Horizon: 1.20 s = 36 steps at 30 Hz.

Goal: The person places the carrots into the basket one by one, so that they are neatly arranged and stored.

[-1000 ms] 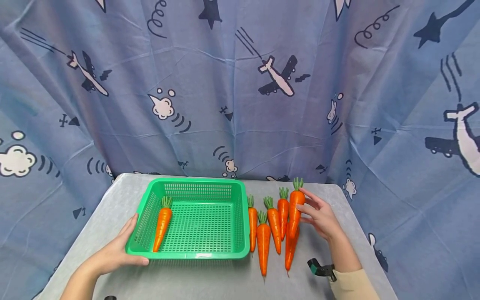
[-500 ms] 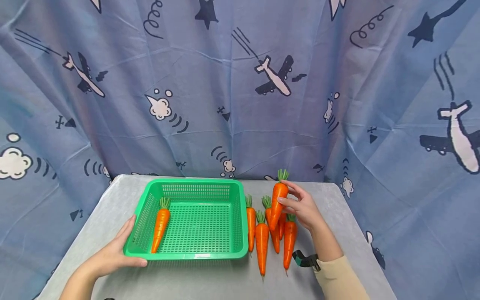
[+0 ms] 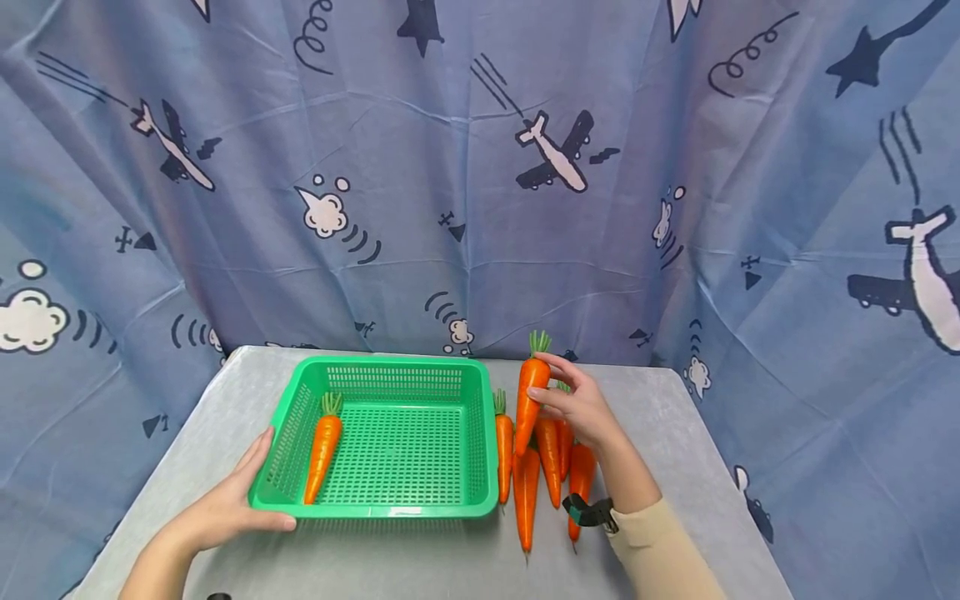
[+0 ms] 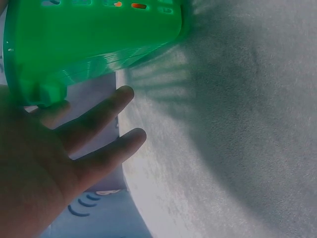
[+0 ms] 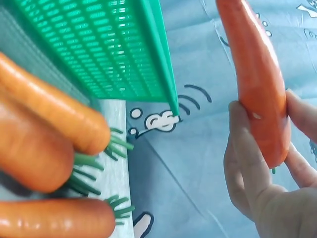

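The held carrot (image 3: 531,402) covered parts of the loose carrots (image 3: 527,504) behind it, and in the right wrist view its tip ran off the top edge while its leaves were nearly all hidden. It was smooth, glossy orange, with a tuft of green stalks. Pinched between the fingers and thumb of the right hand (image 3: 579,406), it hung above the table (image 3: 660,525), right of the green basket (image 3: 375,512), leafy end toward the curtain (image 3: 360,167), long axis slanting nearward and slightly left. The left hand's (image 3: 228,507) fingers spread wide at the basket's near-left corner.
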Tool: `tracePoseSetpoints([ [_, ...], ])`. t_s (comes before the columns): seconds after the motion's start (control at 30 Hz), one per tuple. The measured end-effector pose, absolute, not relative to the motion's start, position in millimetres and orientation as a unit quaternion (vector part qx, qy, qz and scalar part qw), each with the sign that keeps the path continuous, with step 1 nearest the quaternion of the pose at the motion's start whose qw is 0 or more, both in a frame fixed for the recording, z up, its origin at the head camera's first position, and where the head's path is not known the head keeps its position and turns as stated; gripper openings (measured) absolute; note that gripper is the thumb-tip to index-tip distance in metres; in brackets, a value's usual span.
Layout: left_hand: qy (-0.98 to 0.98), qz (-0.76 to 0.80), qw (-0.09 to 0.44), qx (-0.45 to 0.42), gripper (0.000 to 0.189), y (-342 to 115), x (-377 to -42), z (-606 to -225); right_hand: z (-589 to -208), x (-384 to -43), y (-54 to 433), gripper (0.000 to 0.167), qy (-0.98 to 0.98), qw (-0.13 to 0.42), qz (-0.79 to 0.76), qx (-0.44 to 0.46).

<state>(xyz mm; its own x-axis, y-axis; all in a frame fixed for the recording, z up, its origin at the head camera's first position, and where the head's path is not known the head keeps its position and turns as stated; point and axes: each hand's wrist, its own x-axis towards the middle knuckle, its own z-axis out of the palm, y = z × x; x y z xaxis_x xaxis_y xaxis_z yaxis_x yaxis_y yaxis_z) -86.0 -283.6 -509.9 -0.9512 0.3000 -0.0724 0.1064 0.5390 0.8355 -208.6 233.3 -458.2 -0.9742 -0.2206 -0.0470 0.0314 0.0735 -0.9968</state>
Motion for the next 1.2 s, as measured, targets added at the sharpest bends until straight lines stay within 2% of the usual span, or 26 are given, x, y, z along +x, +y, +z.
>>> tracePoseSetpoints([
  [0.63, 0.863, 0.48, 0.105, 0.115, 0.131, -284, -86, -510, -452, -218, 178, 0.059, 0.722, 0.127, -0.675, -0.088],
  [1.2, 0.866, 0.476, 0.107, 0.111, 0.131, -283, -86, -509, -452, -228, 138, 0.062, 0.701, 0.161, -0.688, -0.099],
])
